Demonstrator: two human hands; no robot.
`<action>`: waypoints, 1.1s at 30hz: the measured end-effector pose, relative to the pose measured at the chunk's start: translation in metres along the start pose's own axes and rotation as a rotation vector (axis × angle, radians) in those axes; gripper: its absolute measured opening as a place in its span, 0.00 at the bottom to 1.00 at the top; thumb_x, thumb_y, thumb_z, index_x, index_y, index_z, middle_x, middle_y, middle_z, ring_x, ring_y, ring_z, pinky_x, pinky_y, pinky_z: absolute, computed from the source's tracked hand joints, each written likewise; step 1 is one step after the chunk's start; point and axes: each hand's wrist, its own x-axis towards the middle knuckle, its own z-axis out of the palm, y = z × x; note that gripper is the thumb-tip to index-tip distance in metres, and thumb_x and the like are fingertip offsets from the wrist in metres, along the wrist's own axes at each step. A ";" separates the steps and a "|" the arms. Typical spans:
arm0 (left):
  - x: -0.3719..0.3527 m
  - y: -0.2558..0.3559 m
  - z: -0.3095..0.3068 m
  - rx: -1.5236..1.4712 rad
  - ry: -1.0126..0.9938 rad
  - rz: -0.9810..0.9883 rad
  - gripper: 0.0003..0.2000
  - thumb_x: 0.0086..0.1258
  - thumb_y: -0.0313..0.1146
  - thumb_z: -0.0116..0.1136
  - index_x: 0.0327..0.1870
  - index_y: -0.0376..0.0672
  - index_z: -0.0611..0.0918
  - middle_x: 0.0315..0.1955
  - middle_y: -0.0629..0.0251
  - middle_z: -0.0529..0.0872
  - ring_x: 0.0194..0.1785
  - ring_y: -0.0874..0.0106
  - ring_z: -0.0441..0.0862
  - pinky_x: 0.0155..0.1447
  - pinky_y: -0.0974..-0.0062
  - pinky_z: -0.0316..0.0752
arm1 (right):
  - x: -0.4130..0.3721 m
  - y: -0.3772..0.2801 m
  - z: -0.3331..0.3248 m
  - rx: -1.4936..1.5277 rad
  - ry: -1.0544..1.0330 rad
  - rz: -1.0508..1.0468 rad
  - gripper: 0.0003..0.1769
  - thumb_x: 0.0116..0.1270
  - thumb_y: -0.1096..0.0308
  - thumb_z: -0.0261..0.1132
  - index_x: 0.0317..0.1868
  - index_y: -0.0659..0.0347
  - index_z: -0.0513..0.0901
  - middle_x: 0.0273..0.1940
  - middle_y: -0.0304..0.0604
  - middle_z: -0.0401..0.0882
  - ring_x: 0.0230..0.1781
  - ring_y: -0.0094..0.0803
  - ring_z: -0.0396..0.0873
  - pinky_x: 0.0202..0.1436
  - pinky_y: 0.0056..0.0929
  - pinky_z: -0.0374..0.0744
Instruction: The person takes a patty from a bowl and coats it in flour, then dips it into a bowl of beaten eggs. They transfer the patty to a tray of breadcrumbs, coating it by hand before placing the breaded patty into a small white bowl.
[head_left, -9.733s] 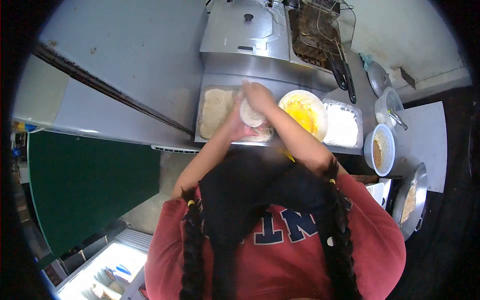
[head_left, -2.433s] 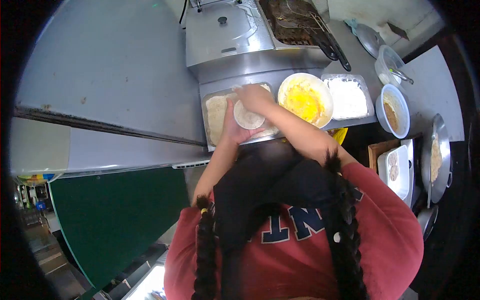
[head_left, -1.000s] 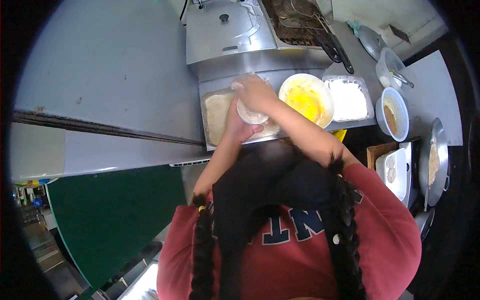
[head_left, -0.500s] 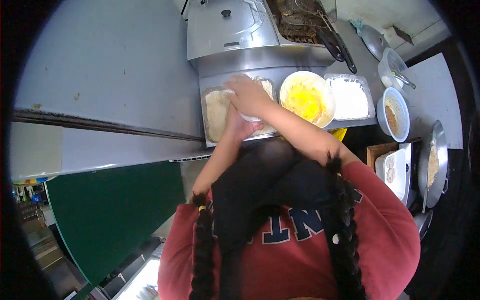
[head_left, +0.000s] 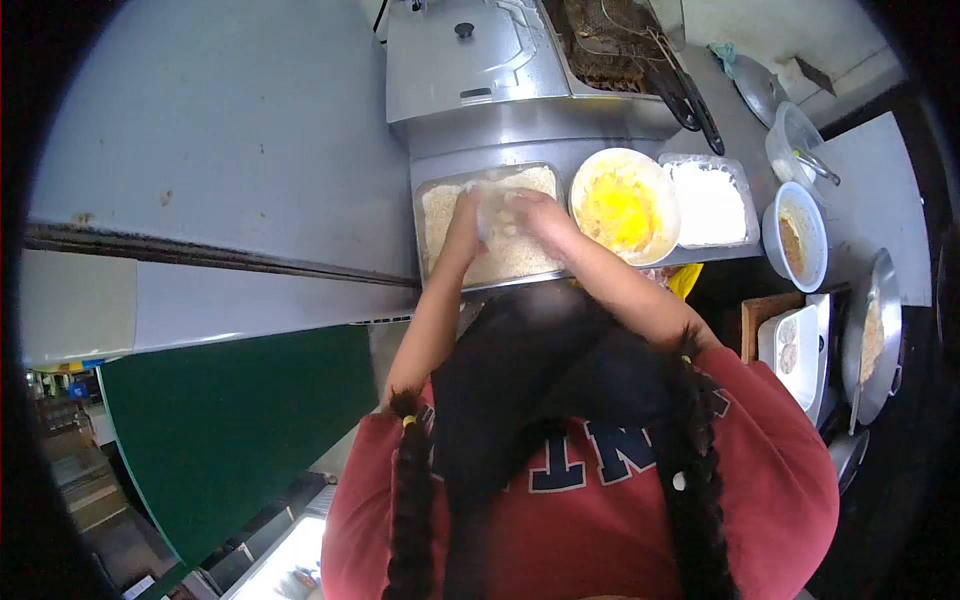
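Both hands are over a metal tray (head_left: 556, 180) of pale, crumb-like coating (head_left: 515, 262). A pale, rounded piece (head_left: 494, 215), smeared by motion, sits between them; its exact kind does not show. My left hand (head_left: 466, 222) is edge-on at the piece's left side, fingers closed against it. From the right, my right hand (head_left: 538, 214) grips its other side with bent, blurred fingers. Right of the tray stands a white bowl (head_left: 672, 228) of yellow egg-like liquid (head_left: 617, 207). Beside that bowl is a clear container (head_left: 747, 178) of white powder (head_left: 708, 203).
A metal fryer with a lid (head_left: 480, 60) stands behind the tray, with black-handled strainers (head_left: 690, 100) at its right. A bowl of brown contents (head_left: 796, 238), a white tray (head_left: 797, 375) and a wok (head_left: 880, 350) are at the right. A grey panel (head_left: 250, 150) borders the left.
My right hand has moved off the top of my left hand toward the right. My left hand has turned and risen. The pale piece now shows between them, and the view has shifted slightly.
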 end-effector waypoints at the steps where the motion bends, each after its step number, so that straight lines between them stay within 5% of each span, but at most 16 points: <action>1: 0.003 0.000 0.002 0.302 0.087 0.231 0.35 0.71 0.64 0.42 0.64 0.40 0.74 0.49 0.47 0.83 0.47 0.52 0.83 0.44 0.59 0.76 | -0.003 0.000 0.004 0.397 -0.078 0.132 0.24 0.76 0.57 0.55 0.64 0.63 0.74 0.57 0.51 0.80 0.56 0.40 0.79 0.60 0.41 0.77; 2: 0.005 -0.001 0.004 0.604 0.171 0.464 0.34 0.70 0.62 0.49 0.62 0.38 0.74 0.50 0.45 0.82 0.53 0.47 0.82 0.53 0.55 0.77 | -0.006 -0.003 0.007 0.401 -0.076 0.130 0.24 0.76 0.57 0.55 0.64 0.63 0.74 0.57 0.51 0.80 0.56 0.40 0.79 0.60 0.41 0.77; 4: -0.018 0.018 0.022 0.836 0.235 0.426 0.37 0.66 0.61 0.55 0.66 0.36 0.72 0.53 0.43 0.80 0.54 0.46 0.81 0.55 0.55 0.76 | -0.011 -0.011 0.010 0.630 -0.082 0.327 0.28 0.79 0.52 0.49 0.69 0.64 0.67 0.64 0.52 0.74 0.64 0.43 0.73 0.67 0.49 0.73; 8: -0.043 0.040 0.042 1.193 0.332 0.414 0.43 0.59 0.62 0.61 0.68 0.35 0.70 0.55 0.39 0.76 0.55 0.43 0.80 0.55 0.53 0.77 | -0.014 -0.010 0.009 0.814 -0.111 0.311 0.29 0.79 0.50 0.44 0.69 0.63 0.68 0.66 0.53 0.72 0.67 0.46 0.71 0.71 0.50 0.69; 10: -0.046 0.045 0.044 1.221 0.326 0.430 0.44 0.58 0.62 0.61 0.68 0.35 0.70 0.55 0.40 0.76 0.54 0.43 0.80 0.55 0.53 0.77 | -0.013 -0.011 0.007 0.925 -0.202 0.330 0.33 0.81 0.45 0.35 0.70 0.62 0.66 0.67 0.50 0.71 0.68 0.47 0.69 0.74 0.52 0.62; 33: -0.054 0.054 0.055 1.395 0.314 0.501 0.44 0.52 0.64 0.64 0.66 0.39 0.75 0.54 0.46 0.77 0.52 0.44 0.81 0.50 0.52 0.79 | -0.022 -0.013 0.006 1.024 -0.132 0.366 0.38 0.78 0.38 0.34 0.73 0.59 0.62 0.70 0.51 0.68 0.72 0.49 0.65 0.75 0.53 0.61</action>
